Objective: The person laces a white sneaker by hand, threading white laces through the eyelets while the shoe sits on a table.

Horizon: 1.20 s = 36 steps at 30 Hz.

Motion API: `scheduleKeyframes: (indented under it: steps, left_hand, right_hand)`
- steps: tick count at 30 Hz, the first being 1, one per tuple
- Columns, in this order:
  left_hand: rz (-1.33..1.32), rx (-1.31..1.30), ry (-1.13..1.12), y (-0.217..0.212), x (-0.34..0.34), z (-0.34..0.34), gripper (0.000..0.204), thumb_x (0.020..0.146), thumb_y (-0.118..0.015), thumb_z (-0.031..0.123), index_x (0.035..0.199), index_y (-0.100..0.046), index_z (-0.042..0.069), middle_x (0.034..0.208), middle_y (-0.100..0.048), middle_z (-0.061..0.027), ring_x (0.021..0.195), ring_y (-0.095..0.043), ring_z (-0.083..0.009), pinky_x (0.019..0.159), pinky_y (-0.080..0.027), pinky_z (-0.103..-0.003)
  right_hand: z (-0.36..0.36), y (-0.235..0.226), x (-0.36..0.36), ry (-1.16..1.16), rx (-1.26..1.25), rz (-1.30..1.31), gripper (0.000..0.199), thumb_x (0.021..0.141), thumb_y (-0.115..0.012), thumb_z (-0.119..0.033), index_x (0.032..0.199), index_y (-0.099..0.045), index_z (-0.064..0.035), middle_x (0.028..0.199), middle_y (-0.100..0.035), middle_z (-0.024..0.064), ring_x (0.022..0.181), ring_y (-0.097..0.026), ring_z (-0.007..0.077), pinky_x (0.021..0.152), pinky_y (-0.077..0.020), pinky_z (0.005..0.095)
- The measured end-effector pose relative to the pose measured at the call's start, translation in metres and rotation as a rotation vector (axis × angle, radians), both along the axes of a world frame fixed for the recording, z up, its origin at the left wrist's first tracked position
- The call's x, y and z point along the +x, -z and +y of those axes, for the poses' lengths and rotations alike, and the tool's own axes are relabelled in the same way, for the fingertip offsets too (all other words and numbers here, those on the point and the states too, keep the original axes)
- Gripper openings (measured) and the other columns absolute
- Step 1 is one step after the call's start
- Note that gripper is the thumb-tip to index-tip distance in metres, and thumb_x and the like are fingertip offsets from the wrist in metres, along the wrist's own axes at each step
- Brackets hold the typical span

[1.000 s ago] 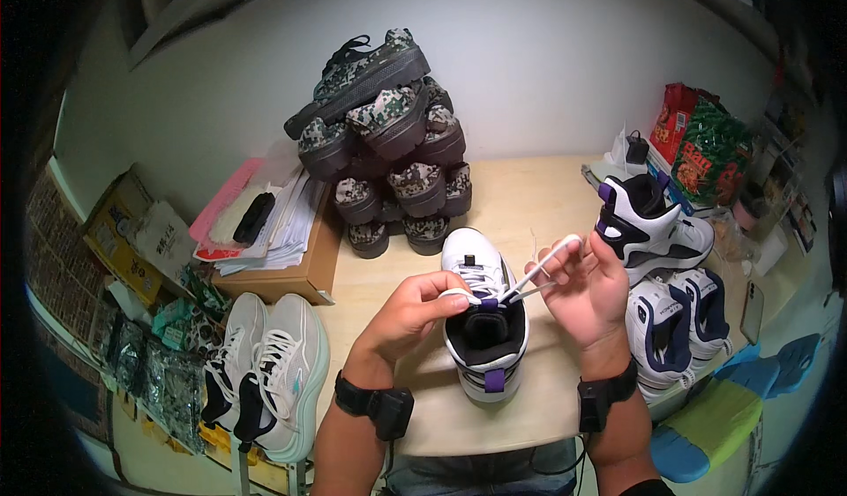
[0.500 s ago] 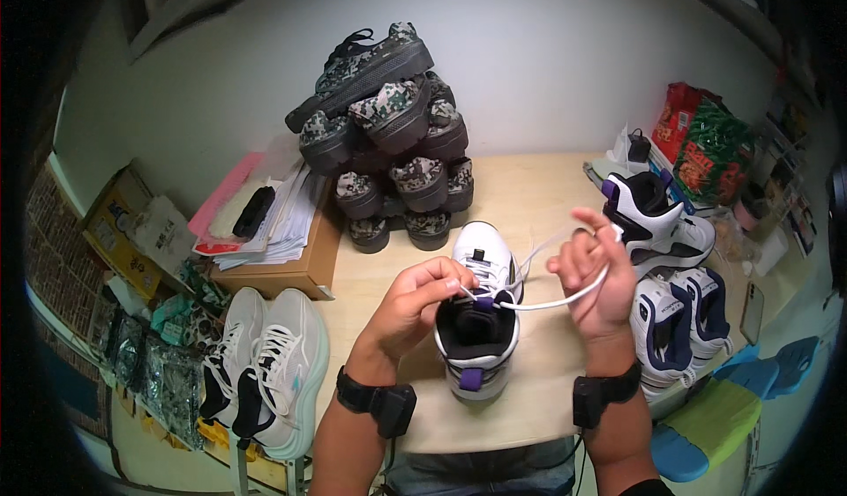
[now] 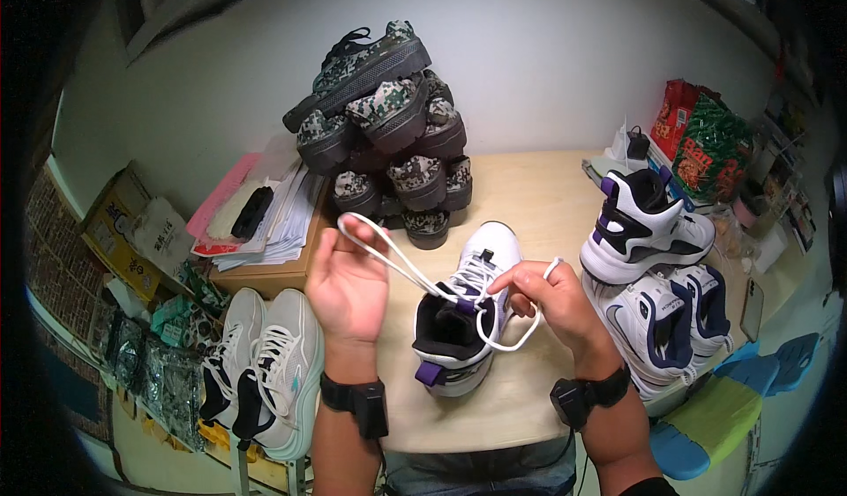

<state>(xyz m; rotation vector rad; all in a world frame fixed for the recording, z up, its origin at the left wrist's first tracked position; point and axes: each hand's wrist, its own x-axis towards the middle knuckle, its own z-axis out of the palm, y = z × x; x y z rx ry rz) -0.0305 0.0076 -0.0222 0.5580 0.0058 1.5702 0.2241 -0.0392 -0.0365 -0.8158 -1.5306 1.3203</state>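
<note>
White-and-black high-top sneaker with purple heel tab on pale wooden table, between both hands, toe pointing away. Left hand: palm open, long loop of thin white cord lace hooked over fingers. Right hand: fingers curled closely on other stretch, index reaching toward collar. Risks, as judged: loop may slip off, no firm pinch visible; slack curve may tangle, strands lying close; one-sided tug may twist shoe, neither hand steadying it.
</note>
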Motion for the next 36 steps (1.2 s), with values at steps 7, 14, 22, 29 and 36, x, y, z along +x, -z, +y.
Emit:
scheduleKeyframes:
  steps: [7,14,22,29,36]
  left_hand:
    - [0.11,-0.035,-0.432,0.009,-0.027,0.02,0.011,0.095,-0.048,0.012,0.102,-0.056,0.007,0.126,-0.06,-0.0124,0.113,-0.057,-0.0233,0.101,-0.042,-0.041]
    - [1.471,-0.339,-0.101,0.012,-0.026,0.01,0.023,0.095,-0.058,0.018,0.111,-0.056,0.002,0.094,-0.068,-0.0109,0.083,-0.065,-0.0149,0.068,-0.051,-0.026]
    - [1.385,-0.026,-0.231,-0.007,-0.024,-0.008,0.016,0.093,-0.064,0.018,0.096,-0.059,0.003,0.077,-0.057,0.0003,0.066,-0.053,-0.0063,0.058,-0.044,-0.021]
    - [1.828,0.566,0.118,-0.036,-0.028,-0.04,0.034,0.071,-0.086,0.016,0.098,-0.069,0.006,0.09,-0.055,-0.0052,0.081,-0.054,-0.0154,0.07,-0.042,-0.028]
    - [1.765,0.354,-0.224,-0.029,-0.021,-0.032,0.021,0.073,-0.072,0.014,0.088,-0.062,0.003,0.097,-0.049,-0.0074,0.093,-0.051,-0.0199,0.081,-0.041,-0.028]
  right_hand:
    - [0.001,0.003,-0.011,-0.09,-0.071,-0.074,0.03,0.101,-0.049,-0.025,0.112,-0.066,-0.0028,0.071,-0.05,-0.0059,0.066,-0.043,0.0032,0.059,-0.035,0.0207]
    - [0.001,0.008,0.002,-0.223,-0.238,0.495,0.038,0.102,-0.049,-0.031,0.11,-0.059,0.0051,0.07,-0.058,0.0038,0.053,-0.051,0.0111,0.055,-0.046,0.0285]
    - [0.0,0.008,-0.009,-0.163,-0.13,0.634,0.02,0.095,-0.058,-0.01,0.107,-0.061,0.0058,0.094,-0.067,0.0148,0.081,-0.067,0.0216,0.079,-0.0551,0.0338]
    - [-0.013,0.004,-0.02,-0.725,-0.02,-0.014,0.029,0.091,-0.067,-0.014,0.117,-0.061,-0.0017,0.113,-0.064,0.0053,0.103,-0.059,0.0134,0.092,-0.0456,0.0288]
    - [-0.021,-0.01,-0.018,-1.066,-0.241,-0.379,0.033,0.096,-0.062,-0.026,0.108,-0.066,0.0041,0.09,-0.071,0.0092,0.071,-0.068,0.0143,0.067,-0.0534,0.0273]
